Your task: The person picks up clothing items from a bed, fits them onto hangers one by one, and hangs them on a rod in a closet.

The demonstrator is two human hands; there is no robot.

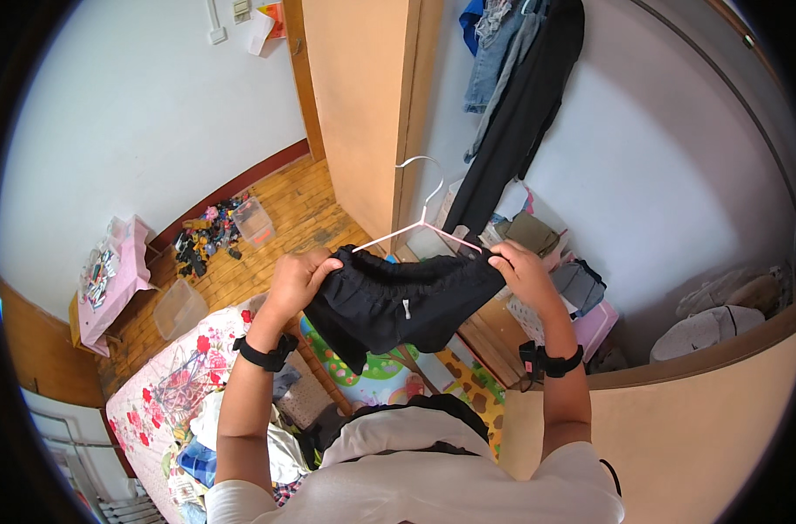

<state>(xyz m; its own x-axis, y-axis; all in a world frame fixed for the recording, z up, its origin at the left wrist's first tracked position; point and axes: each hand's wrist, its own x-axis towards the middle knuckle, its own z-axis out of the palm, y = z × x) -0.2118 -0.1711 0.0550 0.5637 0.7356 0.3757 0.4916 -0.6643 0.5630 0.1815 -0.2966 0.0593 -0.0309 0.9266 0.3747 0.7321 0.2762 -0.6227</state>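
Note:
Black shorts (404, 301) with a gathered elastic waist and a small white tag or cord end hang stretched between both hands. My left hand (301, 278) pinches one end of the waistband, and my right hand (521, 270) grips the opposite end. Inside the waistband sit the arms of a thin pale pink clothes hanger (422, 223); its white hook curls upward above the shorts. Each wrist wears a black strap. The hanger touches no rail.
An open wardrobe holds hanging black trousers (522, 124), jeans (496, 72) and folded clothes (532, 232). Left are a flowered bed (132, 393) with piled clothes and hangers, a small pink-covered table (119, 281), a clear bin (182, 309) and scattered toys (208, 236).

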